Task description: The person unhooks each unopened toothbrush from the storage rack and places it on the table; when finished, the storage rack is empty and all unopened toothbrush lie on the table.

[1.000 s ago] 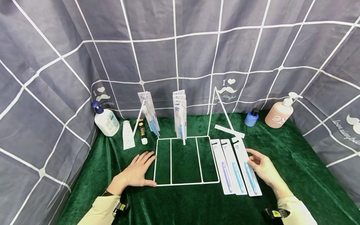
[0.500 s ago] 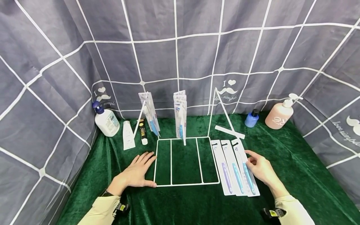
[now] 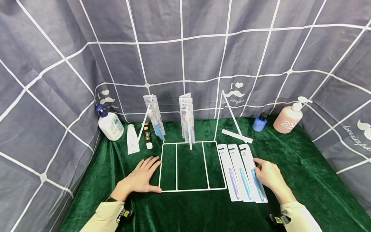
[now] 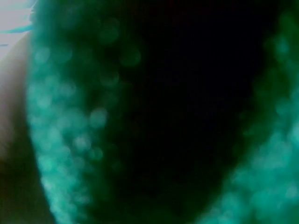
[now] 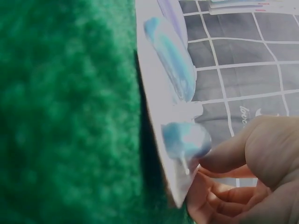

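Three packaged toothbrushes lie side by side right of the white wire rack: a purple one (image 3: 234, 183), a blue one in the middle (image 3: 245, 183) and a blue one on the right (image 3: 256, 183). My right hand (image 3: 271, 174) pinches the right edge of that last pack; the right wrist view has thumb and fingers at the card beside the clear blister (image 5: 187, 140). Spread flat on the cloth, my left hand (image 3: 140, 177) has its thumb at the front left corner of the rack (image 3: 192, 190) and fingertips at its left side. The left wrist view is mostly blurred green cloth.
Packaged toothbrushes hang on the rack's left hook (image 3: 156, 119) and middle hook (image 3: 187, 122). Behind stand a white pump bottle (image 3: 111, 125), a blue bottle (image 3: 259, 122) and a pink pump bottle (image 3: 288, 117). A white tube (image 3: 132, 140) and black tube (image 3: 147, 137) lie left.
My right hand has moved slightly left, and the rightmost toothbrush pack has shifted left and lined up with the other two. The left hand has stayed put.
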Demonstrator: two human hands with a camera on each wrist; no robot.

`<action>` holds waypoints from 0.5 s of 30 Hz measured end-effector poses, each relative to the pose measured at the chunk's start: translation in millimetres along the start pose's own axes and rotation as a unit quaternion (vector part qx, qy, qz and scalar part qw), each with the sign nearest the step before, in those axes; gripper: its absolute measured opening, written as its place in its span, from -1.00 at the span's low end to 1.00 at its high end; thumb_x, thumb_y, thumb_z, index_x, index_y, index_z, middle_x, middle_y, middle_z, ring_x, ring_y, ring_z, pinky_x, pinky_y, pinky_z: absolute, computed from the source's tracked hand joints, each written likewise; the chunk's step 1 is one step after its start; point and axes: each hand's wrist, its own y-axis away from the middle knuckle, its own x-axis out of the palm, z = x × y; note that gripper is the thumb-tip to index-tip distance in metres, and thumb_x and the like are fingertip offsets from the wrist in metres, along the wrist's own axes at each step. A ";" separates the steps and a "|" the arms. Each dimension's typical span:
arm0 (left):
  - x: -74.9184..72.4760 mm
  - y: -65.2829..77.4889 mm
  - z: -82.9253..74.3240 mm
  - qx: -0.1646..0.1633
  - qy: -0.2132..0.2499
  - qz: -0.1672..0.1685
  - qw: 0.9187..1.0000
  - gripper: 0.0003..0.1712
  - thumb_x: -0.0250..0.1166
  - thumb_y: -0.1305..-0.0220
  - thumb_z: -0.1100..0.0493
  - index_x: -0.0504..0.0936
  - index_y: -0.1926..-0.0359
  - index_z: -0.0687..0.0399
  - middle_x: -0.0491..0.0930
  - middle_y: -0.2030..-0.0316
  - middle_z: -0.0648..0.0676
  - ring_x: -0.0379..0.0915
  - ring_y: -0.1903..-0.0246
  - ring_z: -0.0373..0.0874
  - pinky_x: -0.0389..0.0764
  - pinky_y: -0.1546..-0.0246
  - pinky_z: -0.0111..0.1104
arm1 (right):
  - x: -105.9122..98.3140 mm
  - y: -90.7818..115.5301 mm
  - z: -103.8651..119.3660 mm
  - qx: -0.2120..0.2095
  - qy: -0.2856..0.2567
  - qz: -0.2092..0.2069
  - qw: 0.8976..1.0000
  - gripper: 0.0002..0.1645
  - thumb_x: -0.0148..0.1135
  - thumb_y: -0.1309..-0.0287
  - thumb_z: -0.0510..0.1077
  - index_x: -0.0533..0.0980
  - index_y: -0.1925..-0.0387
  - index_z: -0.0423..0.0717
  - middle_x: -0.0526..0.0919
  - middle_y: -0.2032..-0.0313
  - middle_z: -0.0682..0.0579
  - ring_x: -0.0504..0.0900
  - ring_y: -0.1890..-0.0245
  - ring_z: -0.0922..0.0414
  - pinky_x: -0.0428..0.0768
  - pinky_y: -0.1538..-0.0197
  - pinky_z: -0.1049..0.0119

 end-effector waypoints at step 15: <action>-1.7 1.1 0.2 0.000 -0.005 -0.002 1.000 0.27 0.11 0.30 -0.64 0.10 -0.37 -0.03 0.05 -0.37 0.10 -0.06 -0.34 0.08 0.05 -0.21 0.10 | -4.4 0.9 7.6 -0.036 -0.012 -0.071 0.997 -0.71 0.13 -0.02 -0.21 0.55 0.17 -0.19 0.58 0.48 0.01 0.46 0.51 0.11 0.38 0.43 0.19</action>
